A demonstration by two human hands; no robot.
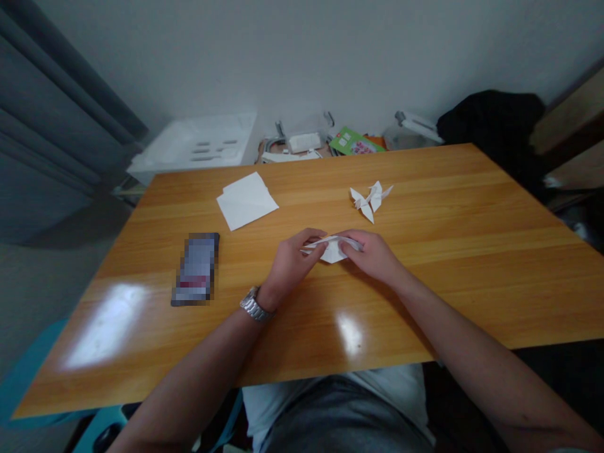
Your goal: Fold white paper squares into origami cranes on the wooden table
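Both hands meet at the middle of the wooden table (472, 251) on a small folded piece of white paper (331, 250). My left hand (292, 264), with a metal watch on its wrist, pinches the paper's left end, fingers closed. My right hand (372, 255) pinches the right end, fingers pressed down on the fold. Part of the paper is hidden under the fingers. A finished white paper crane (370, 200) lies beyond my right hand, apart from it.
Flat white paper sheets (246, 201) lie at the back left. A dark phone (196, 269) lies left of my left hand. Behind the table are a white tray (198, 146), a green booklet (353, 141), cables and a dark garment (491, 119). A grey curtain hangs left.
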